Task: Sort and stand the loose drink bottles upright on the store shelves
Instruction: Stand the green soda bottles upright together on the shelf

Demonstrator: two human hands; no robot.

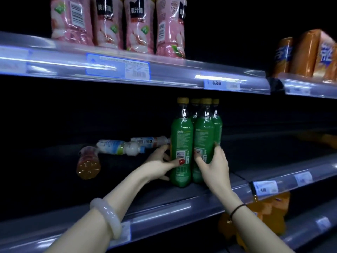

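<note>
— Green bottles (196,143), four counted, upright in a tight cluster on the middle shelf (164,203), gold caps, close to its front lip.
— And hands?
— Left hand (160,165) wrapped round the front-left one, thumb across the label, fingers (162,148) behind it. Right hand (215,165) clasped on the front-right one, fingers curled round its far side. Both gripping, neither slack.
— Loose ones?
— Three lying flat, left of the cluster and further back: two white bottles (118,146) end to end, the nearer-right one reaching almost to the green group; one orange bottle (88,164) on its side at far left, base toward the camera.
— Room to move?
— Plenty of dark bare shelf in front of the fallen three and to the right of the cluster. Upper shelf (135,70) edge overhanging just above the gold caps.
— Up top?
— Four pink bottles (118,24) standing in a row; orange packs (306,53) at far right, count unclear. More orange below the middle shelf, blurred.
</note>
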